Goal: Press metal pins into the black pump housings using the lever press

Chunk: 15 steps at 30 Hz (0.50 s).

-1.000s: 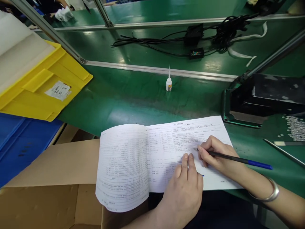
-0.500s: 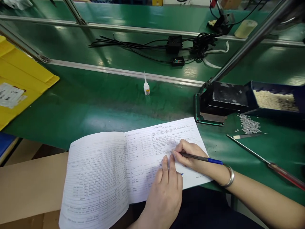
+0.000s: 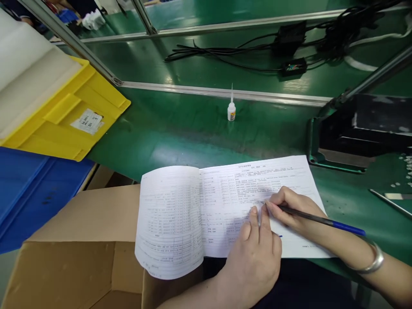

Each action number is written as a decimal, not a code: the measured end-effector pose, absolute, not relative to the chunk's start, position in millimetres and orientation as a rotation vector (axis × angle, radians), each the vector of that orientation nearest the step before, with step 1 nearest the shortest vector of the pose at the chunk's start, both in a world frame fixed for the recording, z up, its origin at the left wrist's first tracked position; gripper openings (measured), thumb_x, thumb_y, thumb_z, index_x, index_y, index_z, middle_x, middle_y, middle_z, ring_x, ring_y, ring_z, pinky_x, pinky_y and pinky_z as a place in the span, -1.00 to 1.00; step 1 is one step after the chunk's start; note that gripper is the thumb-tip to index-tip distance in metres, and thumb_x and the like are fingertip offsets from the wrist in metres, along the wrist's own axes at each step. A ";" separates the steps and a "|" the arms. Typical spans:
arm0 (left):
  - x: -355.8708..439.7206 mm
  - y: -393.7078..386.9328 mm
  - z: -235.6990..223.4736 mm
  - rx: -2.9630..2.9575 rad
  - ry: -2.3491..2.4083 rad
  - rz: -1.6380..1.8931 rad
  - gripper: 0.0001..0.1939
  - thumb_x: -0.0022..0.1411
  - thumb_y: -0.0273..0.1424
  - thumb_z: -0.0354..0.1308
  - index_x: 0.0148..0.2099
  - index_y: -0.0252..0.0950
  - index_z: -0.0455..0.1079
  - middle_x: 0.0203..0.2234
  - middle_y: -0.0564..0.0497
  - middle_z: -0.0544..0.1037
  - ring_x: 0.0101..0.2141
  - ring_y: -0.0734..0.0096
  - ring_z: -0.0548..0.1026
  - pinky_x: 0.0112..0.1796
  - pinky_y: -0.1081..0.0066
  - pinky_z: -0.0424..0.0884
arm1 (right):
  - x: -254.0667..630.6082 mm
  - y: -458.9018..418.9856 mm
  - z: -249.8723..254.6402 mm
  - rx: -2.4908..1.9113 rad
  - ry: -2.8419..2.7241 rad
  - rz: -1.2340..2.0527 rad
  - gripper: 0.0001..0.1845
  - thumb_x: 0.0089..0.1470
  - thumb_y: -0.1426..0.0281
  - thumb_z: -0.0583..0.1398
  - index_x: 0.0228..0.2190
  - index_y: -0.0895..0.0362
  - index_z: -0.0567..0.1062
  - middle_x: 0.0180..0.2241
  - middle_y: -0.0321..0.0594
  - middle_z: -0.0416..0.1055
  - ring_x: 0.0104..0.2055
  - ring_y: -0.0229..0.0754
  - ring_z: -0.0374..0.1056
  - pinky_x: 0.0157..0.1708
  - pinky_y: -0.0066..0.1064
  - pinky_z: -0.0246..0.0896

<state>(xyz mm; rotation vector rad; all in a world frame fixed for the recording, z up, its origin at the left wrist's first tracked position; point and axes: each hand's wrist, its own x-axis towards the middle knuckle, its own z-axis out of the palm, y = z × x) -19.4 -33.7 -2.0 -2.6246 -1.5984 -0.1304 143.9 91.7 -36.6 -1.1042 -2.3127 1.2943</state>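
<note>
An open booklet (image 3: 225, 184) of printed pages lies at the bench's front edge, its left page curling over the edge. My right hand (image 3: 291, 208) pinches a dark pen (image 3: 309, 217) with a blue end, the tip on the right page. Flat on the same page rests my left hand (image 3: 257, 253), fingers stretched out, two fingertips close to the pen tip. A short blue mark shows beside its little finger. A silver bangle (image 3: 373, 259) circles my right wrist.
A small white bottle (image 3: 231, 111) with a thin nozzle stands behind the booklet. Black cables (image 3: 219, 51) lie farther back. Left are a yellow bin (image 3: 69, 113), a blue bin (image 3: 35, 189) and an open cardboard box (image 3: 74, 266). A black metal block (image 3: 383, 116) stands right.
The view has swung left, so the bench things appear farther right and more of the bins and box shows. Both hands stay on the page; the pen leans slightly differently.
</note>
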 end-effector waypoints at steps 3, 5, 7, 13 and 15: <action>-19.7 -33.7 -1.6 -2.619 -1.583 -0.128 -0.83 0.33 -0.45 0.07 -0.09 -0.45 0.38 0.18 -0.49 0.39 0.24 -0.25 0.30 0.05 0.17 0.33 | 143.0 91.7 -37.0 -1.098 -2.312 1.297 -0.80 0.31 0.24 0.12 -0.35 0.05 0.29 -0.46 -0.36 0.41 -0.49 -0.29 0.34 -0.50 -0.47 0.19; -19.2 -33.4 -2.3 -2.609 -1.590 -0.115 -0.80 0.34 -0.44 0.07 -0.07 -0.45 0.39 0.19 -0.48 0.39 0.24 -0.23 0.31 0.05 0.18 0.33 | 141.6 91.6 -36.8 -1.112 -2.318 1.267 -0.80 0.30 0.26 0.13 -0.36 0.05 0.29 -0.48 -0.38 0.40 -0.51 -0.29 0.33 -0.51 -0.47 0.17; -18.4 -33.1 -3.8 -2.601 -1.596 -0.111 -0.78 0.35 -0.42 0.08 -0.04 -0.46 0.39 0.19 -0.47 0.38 0.24 -0.22 0.30 0.05 0.19 0.35 | 140.3 91.6 -36.3 -1.125 -2.327 1.228 -0.81 0.28 0.28 0.14 -0.37 0.05 0.28 -0.51 -0.40 0.38 -0.53 -0.30 0.30 -0.53 -0.46 0.14; -15.4 -33.5 -10.1 -2.599 -1.628 -0.138 -0.78 0.36 -0.40 0.09 -0.05 -0.46 0.40 0.21 -0.49 0.35 0.25 -0.23 0.29 -0.02 0.18 0.42 | 136.6 93.6 -27.7 -1.127 -2.332 1.242 -0.82 0.29 0.28 0.10 -0.36 0.05 0.27 -0.49 -0.36 0.38 -0.51 -0.28 0.30 -0.51 -0.46 0.12; -14.7 -33.4 -11.3 -2.593 -1.640 -0.144 -0.77 0.36 -0.40 0.09 -0.04 -0.47 0.40 0.21 -0.49 0.35 0.24 -0.22 0.31 -0.04 0.17 0.44 | 135.7 94.3 -25.5 -1.139 -2.316 1.256 -0.81 0.29 0.28 0.10 -0.36 0.06 0.26 -0.48 -0.35 0.38 -0.50 -0.28 0.31 -0.50 -0.46 0.13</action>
